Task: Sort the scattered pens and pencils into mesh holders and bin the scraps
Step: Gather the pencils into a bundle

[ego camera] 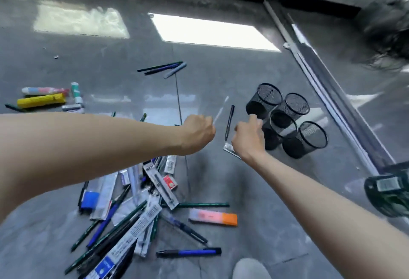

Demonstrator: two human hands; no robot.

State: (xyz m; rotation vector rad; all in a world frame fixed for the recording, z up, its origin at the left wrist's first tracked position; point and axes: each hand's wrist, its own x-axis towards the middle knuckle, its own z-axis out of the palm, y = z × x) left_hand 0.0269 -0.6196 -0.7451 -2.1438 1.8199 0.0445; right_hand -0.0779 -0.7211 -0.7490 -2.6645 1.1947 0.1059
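The black pen (pixel 229 122) sits at centre frame, between my two hands, standing nearly upright in the picture with its tip toward the bottom; whether it rests on the floor or is in the air I cannot tell. My left hand (pixel 197 133) is curled into a loose fist around a thin white stick (pixel 220 110), which pokes out toward the upper right. My right hand (pixel 249 135) has its fingers bent and partly parted, just beside the pen but apart from it; something flat and clear, perhaps a wrapper (pixel 230 149), shows under its heel, though I cannot tell if I am gripping it.

The mesh holders (pixel 285 121), four black cups clustered right of centre, stand just past my right hand. The main pile of pens and pencils (pixel 130 208) lies in the lower left, mixed with packaging.

I judge the pen light, stiff and smooth (likely to roll or slip if pinched at the tapered tip), so I would take it at mid-barrel with thumb and two fingers. The packets in the pile look thin and slippery, better lifted by an edge. The holders look light enough to tip if a pen is dropped in carelessly.
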